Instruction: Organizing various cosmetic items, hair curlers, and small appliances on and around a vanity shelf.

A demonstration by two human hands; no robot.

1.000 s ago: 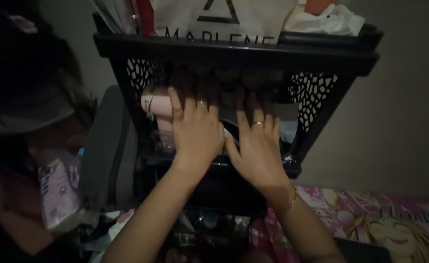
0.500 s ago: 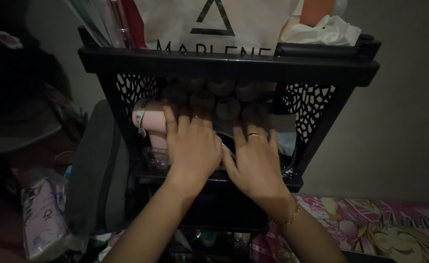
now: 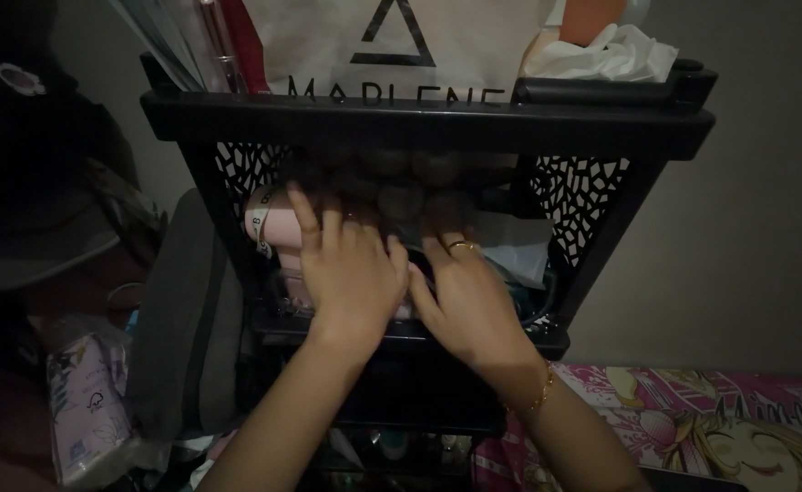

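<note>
Both hands work inside the black cart's [image 3: 424, 117] middle shelf. Left hand [image 3: 351, 273] lies spread over the pink dryer [image 3: 269, 228]; right hand [image 3: 469, 296] lies flat beside it. Nothing lifted out yet.

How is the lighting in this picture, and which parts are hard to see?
Head view: dim overall; the left hand and right hand are lit, fingertips fading into shadow inside the black rack; left side nearly black; white bag brightest, no glare.
</note>
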